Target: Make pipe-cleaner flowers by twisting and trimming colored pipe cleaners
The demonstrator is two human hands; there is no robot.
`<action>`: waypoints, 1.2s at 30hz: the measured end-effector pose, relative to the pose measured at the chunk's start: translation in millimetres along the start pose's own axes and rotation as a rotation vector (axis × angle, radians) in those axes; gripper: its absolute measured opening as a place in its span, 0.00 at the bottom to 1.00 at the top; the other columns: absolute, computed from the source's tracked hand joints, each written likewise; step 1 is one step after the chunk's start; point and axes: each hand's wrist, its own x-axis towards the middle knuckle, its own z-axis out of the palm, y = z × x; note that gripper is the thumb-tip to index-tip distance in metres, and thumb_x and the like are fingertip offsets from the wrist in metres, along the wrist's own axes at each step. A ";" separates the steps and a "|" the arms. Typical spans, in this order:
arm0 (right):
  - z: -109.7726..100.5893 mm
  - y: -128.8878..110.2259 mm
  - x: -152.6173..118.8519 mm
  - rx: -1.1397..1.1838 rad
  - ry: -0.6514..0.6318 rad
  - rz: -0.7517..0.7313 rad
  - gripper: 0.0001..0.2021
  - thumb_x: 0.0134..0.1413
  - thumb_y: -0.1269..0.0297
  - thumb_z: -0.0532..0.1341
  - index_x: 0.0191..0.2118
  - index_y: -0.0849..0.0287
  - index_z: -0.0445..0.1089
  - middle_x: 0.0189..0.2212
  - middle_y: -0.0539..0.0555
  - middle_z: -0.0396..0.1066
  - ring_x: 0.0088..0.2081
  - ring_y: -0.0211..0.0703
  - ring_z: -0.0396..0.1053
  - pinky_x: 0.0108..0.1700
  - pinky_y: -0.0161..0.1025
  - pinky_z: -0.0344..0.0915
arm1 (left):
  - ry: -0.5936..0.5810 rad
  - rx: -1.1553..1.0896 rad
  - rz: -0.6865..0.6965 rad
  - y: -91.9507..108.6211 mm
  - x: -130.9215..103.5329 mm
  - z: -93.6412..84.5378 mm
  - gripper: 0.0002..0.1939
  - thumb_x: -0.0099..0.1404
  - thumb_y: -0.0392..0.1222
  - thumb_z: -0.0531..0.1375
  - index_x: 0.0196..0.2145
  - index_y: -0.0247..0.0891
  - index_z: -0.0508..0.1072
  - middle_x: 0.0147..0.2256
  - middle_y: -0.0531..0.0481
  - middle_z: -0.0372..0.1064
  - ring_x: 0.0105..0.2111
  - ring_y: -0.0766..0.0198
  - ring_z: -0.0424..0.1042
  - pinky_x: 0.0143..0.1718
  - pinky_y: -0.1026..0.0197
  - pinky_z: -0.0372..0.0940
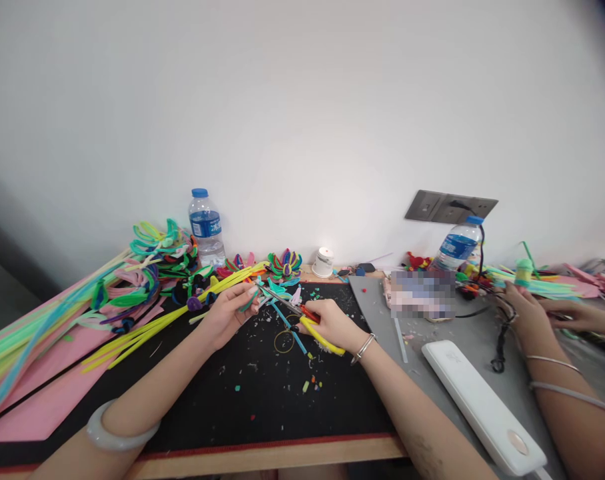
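My right hand (327,320) is wrapped round the yellow and orange handles of a pair of scissors (322,335). Their blades (280,298) point left toward my left hand (236,308). Pinched in the left fingers is a small turquoise fuzzy piece (250,301), apparently pipe cleaner; its exact shape is partly hidden by the fingers. Just behind the blades lie turquoise fuzzy pieces (278,288). A blue pipe cleaner (290,325) runs below the scissors, beside a thin rubber band-like ring (283,341). Small clippings are scattered on the black mat (222,400).
Bundled pipe cleaners (82,300) and yellow stems (142,337) lie left. Water bottles (206,227) (457,245) stand near the wall, with a white cup (323,262) between them. At right are a white elongated device (482,407), a blurred phone-like object (422,295) and another person's hands (525,310).
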 end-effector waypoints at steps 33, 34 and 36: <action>14.4 -29.4 -7.0 0.033 0.053 0.220 0.19 0.52 0.50 0.58 0.22 0.62 0.65 0.17 0.47 0.59 0.21 0.33 0.51 0.22 0.30 0.46 | 0.234 1.324 0.786 0.9 4.7 -9.2 0.12 0.62 0.45 0.55 0.35 0.40 0.77 0.37 0.43 0.76 0.40 0.53 0.73 0.47 0.53 0.64; 14.7 -29.2 -7.2 0.027 0.054 0.222 0.19 0.51 0.50 0.58 0.22 0.62 0.65 0.17 0.48 0.59 0.21 0.33 0.51 0.22 0.30 0.47 | 0.245 1.294 0.766 0.5 4.8 -8.4 0.12 0.62 0.45 0.55 0.34 0.40 0.77 0.37 0.43 0.77 0.39 0.53 0.73 0.47 0.53 0.64; 15.6 -28.1 -7.0 0.005 0.053 0.223 0.18 0.51 0.50 0.59 0.22 0.61 0.65 0.18 0.48 0.61 0.21 0.33 0.52 0.22 0.31 0.47 | 0.262 1.205 0.699 0.4 4.9 -6.9 0.11 0.60 0.45 0.56 0.32 0.41 0.77 0.35 0.44 0.77 0.38 0.52 0.74 0.46 0.52 0.65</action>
